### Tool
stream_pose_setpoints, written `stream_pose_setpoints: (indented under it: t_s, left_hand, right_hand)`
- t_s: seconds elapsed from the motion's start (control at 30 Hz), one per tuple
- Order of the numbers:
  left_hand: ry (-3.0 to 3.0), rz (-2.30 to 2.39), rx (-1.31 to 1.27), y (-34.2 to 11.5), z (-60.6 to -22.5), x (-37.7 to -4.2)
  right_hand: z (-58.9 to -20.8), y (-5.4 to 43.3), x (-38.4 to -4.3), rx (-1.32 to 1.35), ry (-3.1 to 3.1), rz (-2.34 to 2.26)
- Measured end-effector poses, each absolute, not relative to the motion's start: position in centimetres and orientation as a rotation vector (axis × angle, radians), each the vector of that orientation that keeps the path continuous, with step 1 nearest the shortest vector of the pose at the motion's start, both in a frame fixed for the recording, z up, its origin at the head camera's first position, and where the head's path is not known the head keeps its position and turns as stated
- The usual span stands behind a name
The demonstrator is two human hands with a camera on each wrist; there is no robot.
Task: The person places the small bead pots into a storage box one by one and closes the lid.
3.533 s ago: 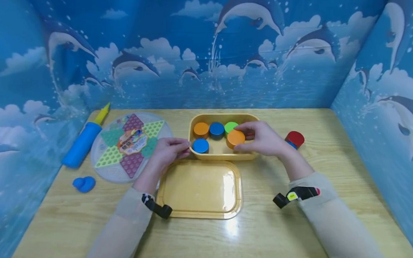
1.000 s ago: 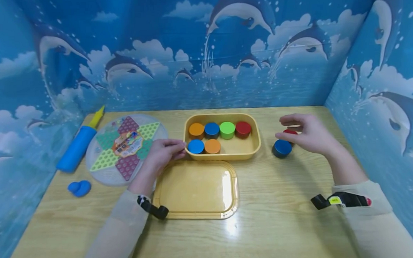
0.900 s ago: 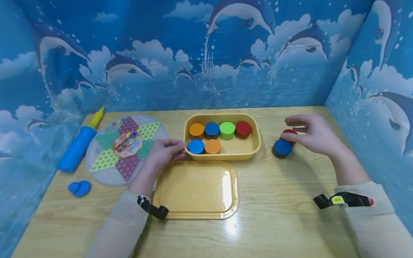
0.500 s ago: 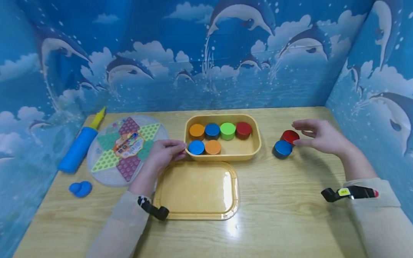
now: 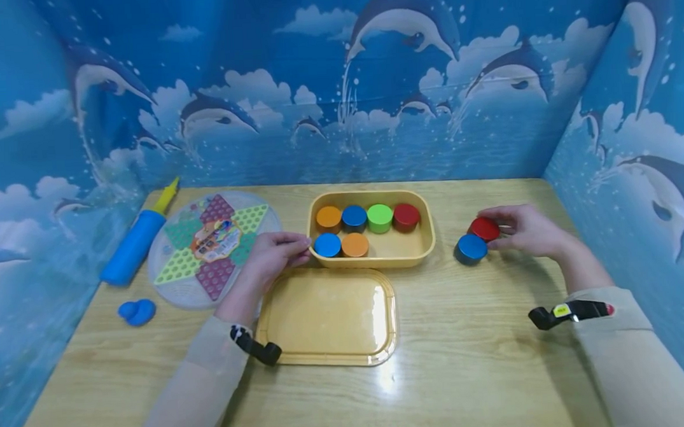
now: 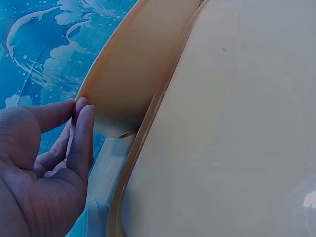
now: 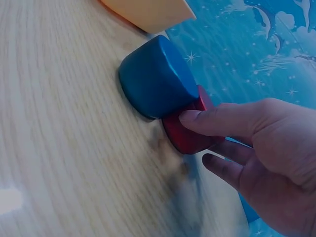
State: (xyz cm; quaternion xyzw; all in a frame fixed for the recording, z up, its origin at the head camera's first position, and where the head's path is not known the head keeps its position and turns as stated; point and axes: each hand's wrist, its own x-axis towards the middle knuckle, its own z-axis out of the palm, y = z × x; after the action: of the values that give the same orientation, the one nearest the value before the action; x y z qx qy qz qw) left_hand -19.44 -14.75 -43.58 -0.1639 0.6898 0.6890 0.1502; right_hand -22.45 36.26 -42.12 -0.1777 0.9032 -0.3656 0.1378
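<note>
My left hand pinches the left end of the rim of a yellow plastic box between thumb and fingers. In the box stand short round cylinders: orange, dark blue, green and dark red behind, light blue and orange in front. To the right of the box, my right hand grips a red metallic cylinder, thumb on its near side. Right against it, a blue metallic cylinder stands upright on the table.
A yellow lid lies flat just in front of the box. On the left are a round star-patterned game board, a blue hand pump with a yellow nozzle, and a small blue object. A dolphin-print curtain encloses the table.
The right hand set the orange cylinder in the box's front row, then moved right, passed over the blue cylinder and closed around the red one. The left hand stayed at the rim.
</note>
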Motion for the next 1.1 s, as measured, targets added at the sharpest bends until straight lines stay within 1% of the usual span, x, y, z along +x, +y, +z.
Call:
stream_pose_setpoints:
  t_s: [0.3, 0.63, 0.73, 1.1]
  left_hand:
    - [1.988, 1.965, -0.455, -14.8, -43.6, -19.4]
    - [1.995, 1.966, -0.426, -14.9, -43.6, -19.4]
    - [1.996, 1.968, -0.423, -14.9, -43.6, -19.4]
    - [1.988, 1.96, -0.431, -15.0, -43.7, -19.5]
  right_hand:
    - [-41.9, 36.5, -22.4, -0.494, 2.684, -0.985]
    - [-39.8, 36.0, -22.1, -0.404, 2.777, -1.083]
    - [-39.1, 35.2, -21.9, -0.399, 2.784, -1.077]
    - [-36.8, 30.9, -21.6, -0.509, 2.746, -1.159]
